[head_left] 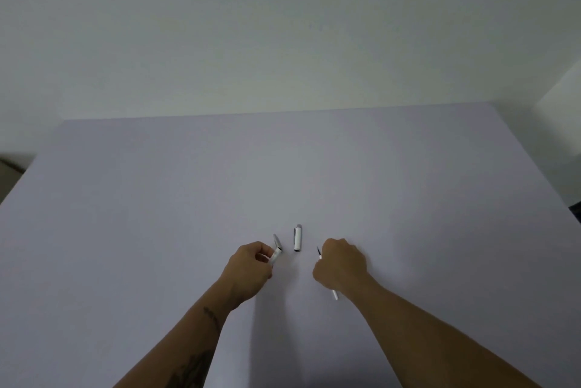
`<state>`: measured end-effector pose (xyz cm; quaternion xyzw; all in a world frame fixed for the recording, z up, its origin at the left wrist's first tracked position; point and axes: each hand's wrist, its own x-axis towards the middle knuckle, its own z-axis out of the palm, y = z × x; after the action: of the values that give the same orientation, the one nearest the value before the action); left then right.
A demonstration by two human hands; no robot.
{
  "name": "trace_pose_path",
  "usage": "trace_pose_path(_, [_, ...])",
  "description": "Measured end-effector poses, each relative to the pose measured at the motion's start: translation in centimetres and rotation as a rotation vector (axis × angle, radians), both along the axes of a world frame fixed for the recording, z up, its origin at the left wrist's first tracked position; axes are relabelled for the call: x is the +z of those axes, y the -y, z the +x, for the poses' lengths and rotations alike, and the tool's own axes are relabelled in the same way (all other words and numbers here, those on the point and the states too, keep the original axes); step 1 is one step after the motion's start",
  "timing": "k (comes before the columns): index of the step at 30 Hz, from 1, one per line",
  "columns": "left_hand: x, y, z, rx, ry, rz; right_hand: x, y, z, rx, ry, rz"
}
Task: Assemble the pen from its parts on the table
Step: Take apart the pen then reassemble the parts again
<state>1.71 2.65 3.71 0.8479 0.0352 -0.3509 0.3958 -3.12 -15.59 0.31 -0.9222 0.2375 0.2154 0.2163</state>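
- Looking down from the head view, I have both bare forearms reaching forward over a pale lilac worktop (157, 199), with a plain off-white wall (283, 26) behind its far edge.
- My left hand (248, 268) has its grip closed around a white pen barrel (276, 255); the open end of the barrel pokes out past my fingers, pointing up and to the right.
- Just beyond that end a small grey pen piece (276, 240) shows, touching or nearly touching the barrel; I cannot tell whether it lies on the worktop or is joined to the barrel.
- My right hand (341, 268) is curled into a fist, its grip clamped on the thin white refill (335, 294). The dark tip of the refill sticks out at the thumb side, and its white tail shows below the heel of my hand.
- Between my two hands, a little farther from me, the white pen cap (298, 238) lies on the worktop, touched by neither hand, with its dark clip along its left side and its long axis running away from me.
- My two hands are apart, and the barrel and the refill are not touching.
- My left forearm carries dark tattoo marks (201, 359).
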Motion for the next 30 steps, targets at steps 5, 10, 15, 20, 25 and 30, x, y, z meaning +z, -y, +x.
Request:
trace_pose_path(5, [0.4, 0.0, 0.2, 0.006, 0.008, -0.005, 1.5, -0.6, 2.0, -0.331, 0.256, 0.466])
trace_pose_path(10, [0.6, 0.3, 0.3, 0.01, 0.012, -0.01, 4.0, -0.7, 3.5, -0.45, 0.493, 0.68])
trace_pose_path(15, [0.9, 0.4, 0.5, 0.009, 0.009, -0.02, 4.3, -1.4, 3.7, -0.465, 0.551, 0.693])
trace_pose_path(20, [1.0, 0.0, 0.5, 0.026, 0.012, -0.05, 4.4, -2.1, 3.7, -0.39, 0.569, 0.659])
trace_pose_path(25, [0.8, -0.9, 0.5, 0.085, 0.029, -0.118, 4.0, -3.7, 3.8, -0.152, 0.479, 0.586])
trace_pose_path(30, [0.0, -3.0, 0.6, 0.136, 0.037, -0.124, 3.3, -4.6, 4.2, -0.017, 0.331, 0.596])
